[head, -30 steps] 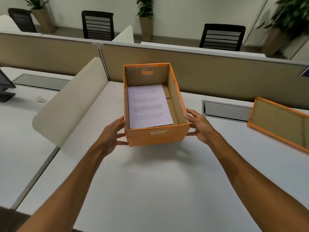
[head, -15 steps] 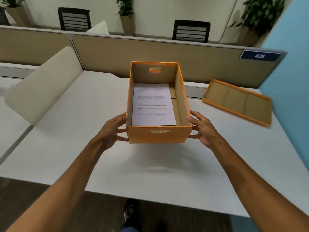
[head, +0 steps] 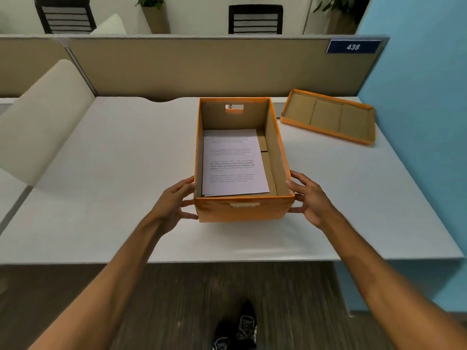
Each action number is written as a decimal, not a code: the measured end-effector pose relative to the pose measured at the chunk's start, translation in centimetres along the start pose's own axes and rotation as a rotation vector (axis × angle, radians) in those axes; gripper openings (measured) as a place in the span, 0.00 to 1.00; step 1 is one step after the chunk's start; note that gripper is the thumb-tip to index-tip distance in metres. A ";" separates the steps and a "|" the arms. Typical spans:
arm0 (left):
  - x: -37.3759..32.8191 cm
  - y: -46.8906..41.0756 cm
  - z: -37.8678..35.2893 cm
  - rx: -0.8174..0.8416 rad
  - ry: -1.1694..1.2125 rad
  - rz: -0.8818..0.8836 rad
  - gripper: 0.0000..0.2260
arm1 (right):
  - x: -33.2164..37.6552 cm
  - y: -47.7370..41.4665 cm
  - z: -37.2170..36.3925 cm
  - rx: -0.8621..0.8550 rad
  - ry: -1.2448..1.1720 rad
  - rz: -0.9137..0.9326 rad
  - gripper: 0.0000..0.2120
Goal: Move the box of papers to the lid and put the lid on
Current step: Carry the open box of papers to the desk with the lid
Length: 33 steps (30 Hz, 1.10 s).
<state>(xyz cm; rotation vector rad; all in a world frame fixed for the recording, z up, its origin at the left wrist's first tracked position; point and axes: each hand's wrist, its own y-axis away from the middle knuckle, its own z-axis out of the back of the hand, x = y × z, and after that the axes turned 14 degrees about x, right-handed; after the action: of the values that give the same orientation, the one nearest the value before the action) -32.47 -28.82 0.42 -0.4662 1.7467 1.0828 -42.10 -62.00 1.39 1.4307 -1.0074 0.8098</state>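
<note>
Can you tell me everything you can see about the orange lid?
The orange lid lies upside down on the white desk, at the far right corner by the blue wall. It looks like cardboard: orange rim outside, plain brown inside with two fold lines. It sits slightly askew. Neither hand touches it, and it lies apart from the box.

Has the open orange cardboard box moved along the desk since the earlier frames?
Yes. The open orange cardboard box, held between both hands, has moved rightward toward the upturned orange lid, away from the cream curved divider.

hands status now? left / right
Left hand: closed on the left side of the orange box of papers.
Right hand: closed on the box's right side.
</note>
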 end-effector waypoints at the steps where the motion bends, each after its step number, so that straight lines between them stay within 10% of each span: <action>1: 0.5 0.4 -0.1 -0.003 0.004 0.002 0.21 | -0.4 0.4 -0.3 -0.005 -0.003 -0.003 0.20; 33: 3.6 3.7 -0.9 -0.101 -0.134 0.016 0.22 | -4.5 4.3 -3.5 -0.133 0.116 -0.065 0.25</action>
<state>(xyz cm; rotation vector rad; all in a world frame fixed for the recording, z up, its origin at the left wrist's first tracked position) -37.17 -27.03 -1.00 -0.4324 1.5865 1.1902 -47.58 -57.84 -0.58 1.2814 -0.9052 0.7558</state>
